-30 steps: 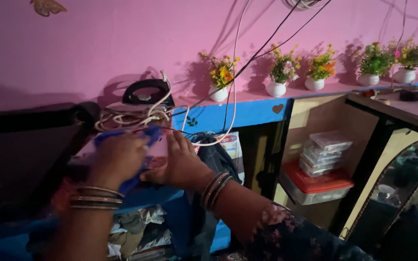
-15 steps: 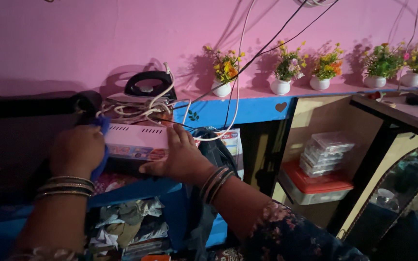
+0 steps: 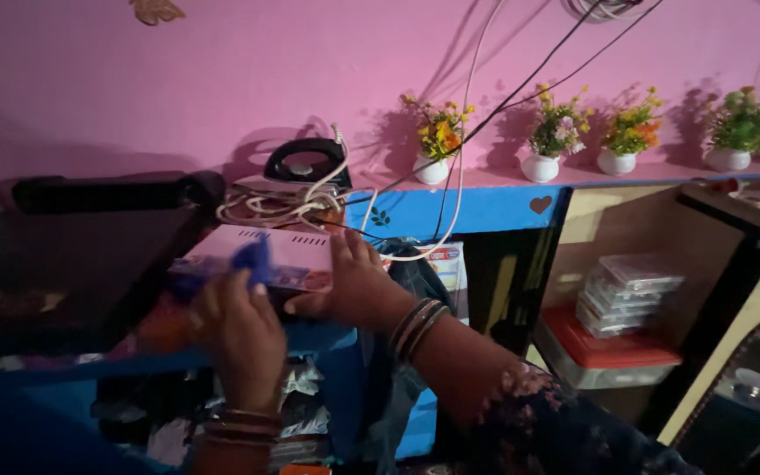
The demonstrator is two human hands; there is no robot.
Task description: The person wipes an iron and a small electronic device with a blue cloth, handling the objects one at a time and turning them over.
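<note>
Wiping of a white slotted electrical box (image 3: pixel 261 257) under way in a dim pink-walled room, judged about midway: blue cloth (image 3: pixel 251 257) pressed on the box's front face, top and right end not yet visibly covered. Far left, dark flat screen (image 3: pixel 63 264) close beside the box. Left hand (image 3: pixel 244 330), bangled, clenched around the cloth at the box's front edge; right hand (image 3: pixel 354 290) spread flat against the box's right end, bracing it on the blue shelf (image 3: pixel 310 339). Behind, black-handled iron (image 3: pixel 305 167) and a tangle of white cord (image 3: pixel 279 207) crowding the box's back edge, likely to snag the cloth. Farther right, small flower pots (image 3: pixel 540 167) along the ledge, stacked clear plastic boxes (image 3: pixel 626 290) below.
</note>
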